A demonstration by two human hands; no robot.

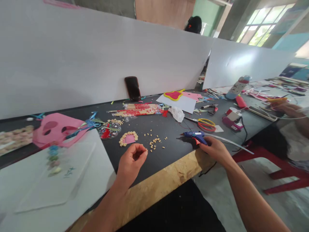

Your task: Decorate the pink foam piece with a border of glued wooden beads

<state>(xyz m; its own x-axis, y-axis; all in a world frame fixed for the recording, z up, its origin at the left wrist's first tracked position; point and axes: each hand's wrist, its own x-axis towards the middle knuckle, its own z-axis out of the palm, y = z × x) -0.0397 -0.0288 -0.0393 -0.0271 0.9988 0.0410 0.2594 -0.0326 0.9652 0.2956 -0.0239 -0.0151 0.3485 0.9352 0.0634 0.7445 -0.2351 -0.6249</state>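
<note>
My left hand [131, 162] is raised over the near part of the black table, thumb and forefinger pinched together. A tiny pale spot shows at the fingertips, too small to make out. Just beyond it lies a pink piece of card [129, 139] ringed with short pale wooden bits. To its right, several loose wooden bits [155, 141] are scattered on the table. My right hand [216, 148] is wrapped around a blue hot glue gun [195, 135] with an orange trigger. Its nozzle points left, and a long clear glue stick [229, 141] extends behind it.
Yellow-handled scissors [205, 125], crumpled white plastic [177, 114] and packaged wooden sticks [137, 109] lie farther back. A phone [133, 88] leans on the white partition [96, 58]. White board [79, 174] and a pink mask [60, 129] lie left. Another person's hand [286, 108] is at right, near a bottle [238, 87].
</note>
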